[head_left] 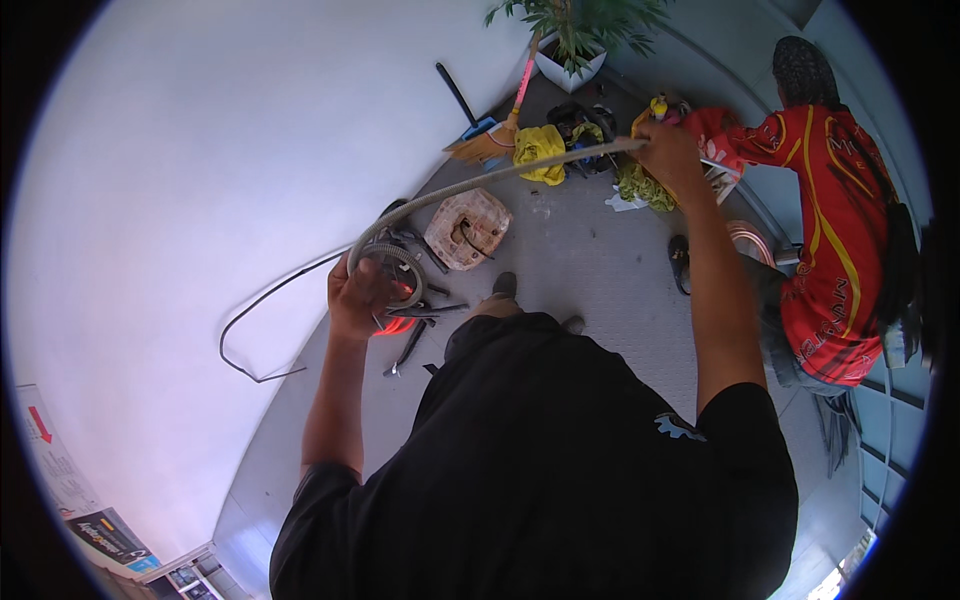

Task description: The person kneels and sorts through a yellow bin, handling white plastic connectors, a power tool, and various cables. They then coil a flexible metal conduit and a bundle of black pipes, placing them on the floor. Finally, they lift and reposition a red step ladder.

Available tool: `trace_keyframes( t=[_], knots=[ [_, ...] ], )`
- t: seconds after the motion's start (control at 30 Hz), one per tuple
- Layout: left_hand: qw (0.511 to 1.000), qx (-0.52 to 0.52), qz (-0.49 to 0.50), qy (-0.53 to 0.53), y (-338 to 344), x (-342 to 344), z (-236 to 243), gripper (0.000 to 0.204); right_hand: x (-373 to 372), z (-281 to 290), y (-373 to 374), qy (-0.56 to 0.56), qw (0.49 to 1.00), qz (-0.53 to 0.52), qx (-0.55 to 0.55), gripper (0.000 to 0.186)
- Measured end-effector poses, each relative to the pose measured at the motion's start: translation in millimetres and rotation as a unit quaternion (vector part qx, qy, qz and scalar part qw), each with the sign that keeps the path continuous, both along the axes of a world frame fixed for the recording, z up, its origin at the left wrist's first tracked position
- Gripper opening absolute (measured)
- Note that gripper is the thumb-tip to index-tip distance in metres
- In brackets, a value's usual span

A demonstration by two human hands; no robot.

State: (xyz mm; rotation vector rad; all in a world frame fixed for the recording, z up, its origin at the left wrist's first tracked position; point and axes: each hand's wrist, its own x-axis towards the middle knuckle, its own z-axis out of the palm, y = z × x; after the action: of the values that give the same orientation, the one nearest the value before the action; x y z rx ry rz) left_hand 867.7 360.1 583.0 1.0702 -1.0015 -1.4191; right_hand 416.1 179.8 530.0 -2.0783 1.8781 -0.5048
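Note:
A grey flexible corrugated hose stretches in a shallow arc between my two hands. My left hand is closed around the hose near its coiled part, at the left above the floor. Raised to the far right, my right hand grips the hose close to its end. Below and behind the coil are black tube pieces and something bright orange-red, partly hidden by my left hand. A worn, dirty whitish block with a dark cord on it sits on the floor beyond the coil.
At the right a person in a red and yellow shirt is bent or seated, facing away. Near the far wall are a broom, a yellow bag and a potted plant. A copper-coloured coil lies near that person.

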Motion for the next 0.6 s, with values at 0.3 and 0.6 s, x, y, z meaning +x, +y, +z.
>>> trace_keyframes(
  t=[0.3,0.6],
  knots=[
    [0.965,0.143,-0.206,-0.078,-51.6,-36.3,-54.9,0.023,25.3,-55.4,76.6,-0.630,0.754,-0.162,0.093,0.038],
    [0.878,0.063,-0.430,-0.202,-177.3,-44.7,-51.3,0.024,117.3,79.7,-19.5,-0.793,0.603,-0.078,0.034,0.032]
  ],
)
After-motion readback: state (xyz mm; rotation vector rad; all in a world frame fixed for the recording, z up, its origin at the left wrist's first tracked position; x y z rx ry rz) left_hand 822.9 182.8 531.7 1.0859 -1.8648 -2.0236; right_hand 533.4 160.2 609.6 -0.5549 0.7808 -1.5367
